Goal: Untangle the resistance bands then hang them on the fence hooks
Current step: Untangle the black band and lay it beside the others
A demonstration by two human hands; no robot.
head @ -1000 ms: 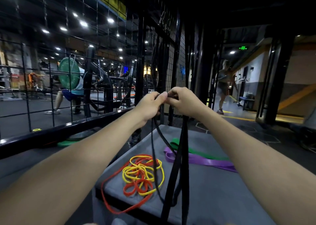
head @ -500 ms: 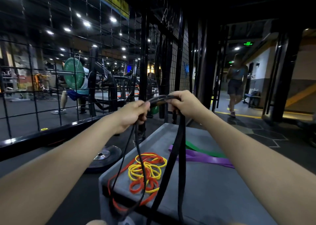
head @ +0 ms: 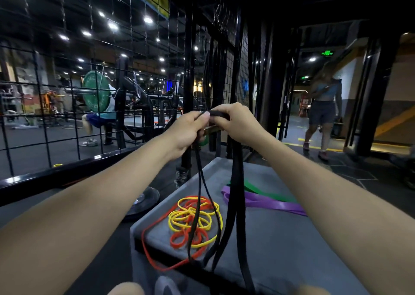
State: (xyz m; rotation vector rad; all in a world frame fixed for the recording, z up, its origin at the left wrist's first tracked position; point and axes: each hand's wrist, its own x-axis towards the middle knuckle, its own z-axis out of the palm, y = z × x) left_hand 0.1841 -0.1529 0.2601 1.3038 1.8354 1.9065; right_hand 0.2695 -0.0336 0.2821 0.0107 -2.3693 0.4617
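Here, itemised. Hands, two: left hand (head: 187, 129) and right hand (head: 235, 120), raised close together in front of the wire fence (head: 134, 81); the fingers of both are curled tight, pinching the top of the black bands (head: 235, 196).

Black bands, apparently two: one wide, hanging from the right hand as paired flat strips; one narrow, hanging from the left hand as thin strands. Both drop in front of the grey box (head: 280, 249) and pass its near edge. Where they cross near the bottom, which strand belongs to which cannot be told.

Bands lying on the box top, four by colour:
- yellow band (head: 186, 216), one, coiled in many loops;
- orange band (head: 177, 240), one, tangled with the yellow, one long loop trailing over the box's near left edge;
- purple band (head: 269, 203), one, flat, toward the far side;
- green band (head: 256, 188), one, flat, just behind the purple and touching it.

Fence hooks: too dark to pick out.

Surroundings: one weight plate (head: 143, 201) on the floor left of the box; one seated person (head: 98, 117) beyond the fence beside a green barbell plate (head: 95, 94); one walking person (head: 321, 112) in the doorway at right.
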